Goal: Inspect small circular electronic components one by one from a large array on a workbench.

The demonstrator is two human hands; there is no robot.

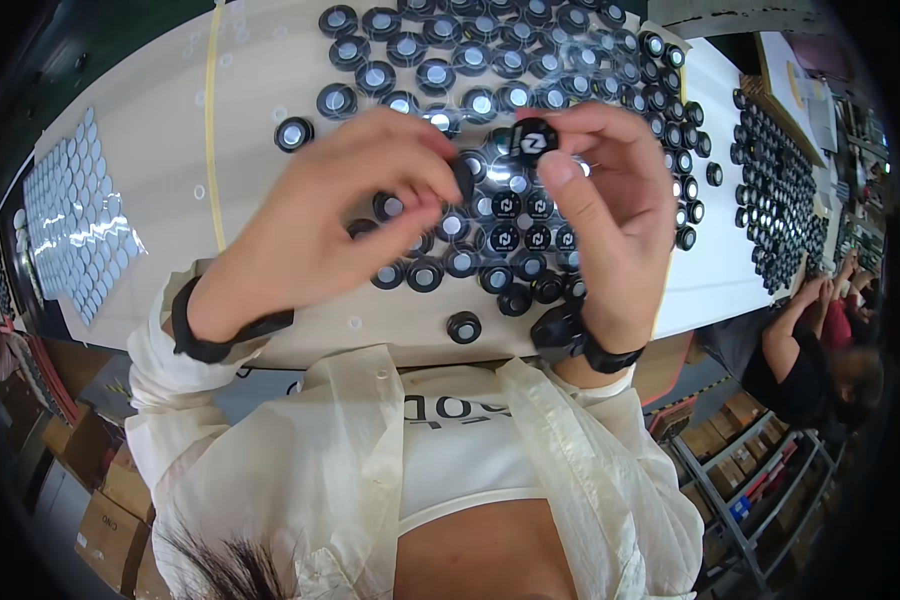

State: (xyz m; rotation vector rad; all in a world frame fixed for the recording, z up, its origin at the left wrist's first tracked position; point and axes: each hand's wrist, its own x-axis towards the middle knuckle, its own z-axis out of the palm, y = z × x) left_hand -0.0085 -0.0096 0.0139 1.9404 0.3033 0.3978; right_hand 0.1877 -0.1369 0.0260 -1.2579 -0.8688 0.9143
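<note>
My right hand (610, 210) pinches a small round black cap (533, 140) with a white emblem between thumb and fingers, held above the table. My left hand (350, 215) is beside it, fingertips closed on a small dark round piece (464, 178) seen edge-on. Both hands hover over a cluster of several black round caps (510, 240), some with emblems, some with silvery centres. More black caps with shiny centres (470, 60) cover the far part of the pale table (250, 110). Black bands sit on both wrists.
A sheet of silvery round discs (75, 215) lies at the table's left. A yellow line (210, 130) crosses the table. More rows of black caps (780, 190) fill a table to the right, where other people (820, 350) work. Cardboard boxes (105, 510) and a metal rack (750, 480) stand below.
</note>
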